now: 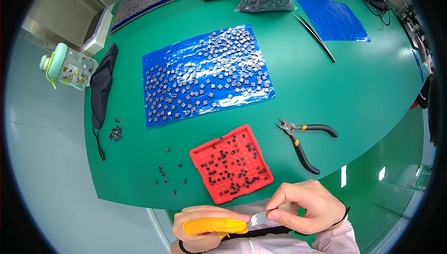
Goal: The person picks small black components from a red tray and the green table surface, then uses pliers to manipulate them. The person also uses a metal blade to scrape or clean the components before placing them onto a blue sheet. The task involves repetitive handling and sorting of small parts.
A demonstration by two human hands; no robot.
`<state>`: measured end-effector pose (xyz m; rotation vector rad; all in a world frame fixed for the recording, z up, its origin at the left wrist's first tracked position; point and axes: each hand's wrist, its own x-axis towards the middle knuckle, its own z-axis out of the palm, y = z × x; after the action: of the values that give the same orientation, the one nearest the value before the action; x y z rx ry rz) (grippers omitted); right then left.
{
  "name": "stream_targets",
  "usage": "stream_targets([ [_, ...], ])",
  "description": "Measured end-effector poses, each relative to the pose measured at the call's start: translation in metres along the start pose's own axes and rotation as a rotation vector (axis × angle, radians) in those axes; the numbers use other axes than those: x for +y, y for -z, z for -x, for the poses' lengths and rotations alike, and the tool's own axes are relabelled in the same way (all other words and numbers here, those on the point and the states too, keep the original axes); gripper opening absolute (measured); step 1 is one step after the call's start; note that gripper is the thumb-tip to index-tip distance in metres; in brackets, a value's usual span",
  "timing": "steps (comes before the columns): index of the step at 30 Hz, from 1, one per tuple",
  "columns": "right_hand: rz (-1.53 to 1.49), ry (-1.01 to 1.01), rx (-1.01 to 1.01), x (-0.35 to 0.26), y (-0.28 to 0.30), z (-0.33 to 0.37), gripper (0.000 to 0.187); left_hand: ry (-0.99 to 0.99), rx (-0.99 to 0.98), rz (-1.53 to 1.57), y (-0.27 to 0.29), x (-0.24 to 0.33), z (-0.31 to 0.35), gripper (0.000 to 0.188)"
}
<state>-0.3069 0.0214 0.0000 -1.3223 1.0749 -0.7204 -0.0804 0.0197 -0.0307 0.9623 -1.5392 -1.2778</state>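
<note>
At the frame's lower centre, the left hand [198,223], in a yellow finger covering [215,225], and the right hand [309,205] pinch a small shiny silvery piece [257,220] below a square red plastic tray [263,161].

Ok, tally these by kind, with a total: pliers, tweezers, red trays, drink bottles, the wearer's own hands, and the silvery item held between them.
Pliers: 1
Tweezers: 1
Red tray: 1
Drink bottle: 1
Hands: 2 (left hand, right hand)
Silvery item: 1
Total: 7
</note>
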Motion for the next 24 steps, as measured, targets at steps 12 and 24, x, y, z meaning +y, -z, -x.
stream_targets([
  [12, 0.208, 0.210, 0.180, 0.009, -0.004, 0.003, 0.006, 0.078, 0.029, 0.105, -0.001, 0.000, 0.002, 0.014],
  [24, 0.433, 0.363, 0.262, 0.008, -0.008, 0.002, 0.009, -0.038, 0.046, 0.086, -0.001, -0.009, 0.002, 0.013],
])
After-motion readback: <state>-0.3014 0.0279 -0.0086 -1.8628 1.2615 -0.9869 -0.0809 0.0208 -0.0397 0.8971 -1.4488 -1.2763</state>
